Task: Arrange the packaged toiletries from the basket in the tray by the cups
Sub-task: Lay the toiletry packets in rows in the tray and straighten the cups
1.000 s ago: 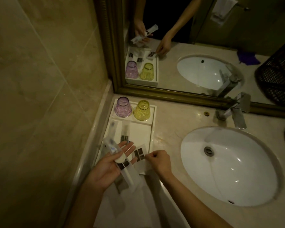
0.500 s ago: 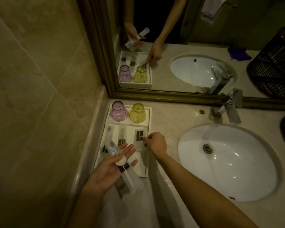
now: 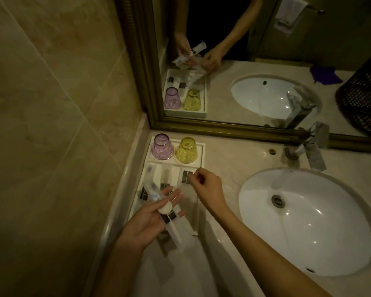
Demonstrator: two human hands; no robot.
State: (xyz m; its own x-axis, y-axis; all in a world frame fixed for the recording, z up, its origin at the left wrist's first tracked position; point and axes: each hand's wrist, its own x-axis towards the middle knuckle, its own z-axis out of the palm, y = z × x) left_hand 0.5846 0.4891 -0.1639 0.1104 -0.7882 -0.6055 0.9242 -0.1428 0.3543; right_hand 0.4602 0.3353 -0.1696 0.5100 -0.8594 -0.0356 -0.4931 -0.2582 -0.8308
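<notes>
White tray (image 3: 202, 151) sat on counter (image 3: 234, 159) in corner by wall, w/ purple cup (image 3: 162, 146) and yellow cup (image 3: 186, 150) upside down side by side at its far end. Several clear sachets lay flat in tray's near section. Left hand (image 3: 150, 219) was palm-up over tray's near end, fingers loosely spread, cradling long clear packets (image 3: 159, 202) plus a small white round item. Right hand (image 3: 208, 189) hovered over tray's right side, fingers curled narrow near a sachet (image 3: 185, 175); can't tell if pinching it. Sink (image 3: 308, 221) to the right.
</notes>
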